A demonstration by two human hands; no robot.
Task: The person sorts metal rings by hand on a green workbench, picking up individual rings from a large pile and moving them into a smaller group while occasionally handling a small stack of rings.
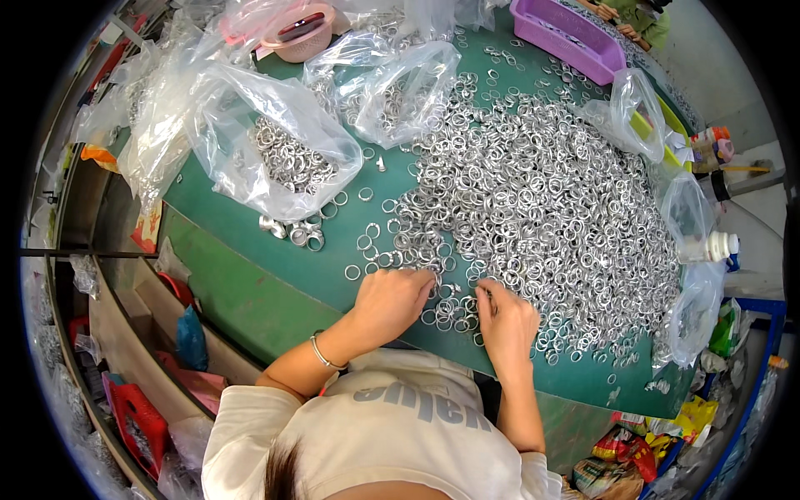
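A broad heap of silver-coloured metal rings [542, 192] covers much of the green table [325, 258]. At its near edge my left hand [390, 302] is closed, fingers curled and tips pressed together among loose rings; what they hold, if anything, is hidden. My right hand [508, 323] is to the right, thumb and forefinger pinched beside the heap. Whatever lies between those tips is too small to make out. Between my hands lies a small cluster of rings [454, 310]. More loose rings [367, 242] are scattered beyond my left hand.
An open clear plastic bag [250, 154] of rings stands at left, with other ring-filled bags [404, 92] behind it. A pink basket [304, 42] and a purple basket [575, 46] stand far back. At far right, another person's hands [629, 32] show. A plastic bottle [712, 247] lies right.
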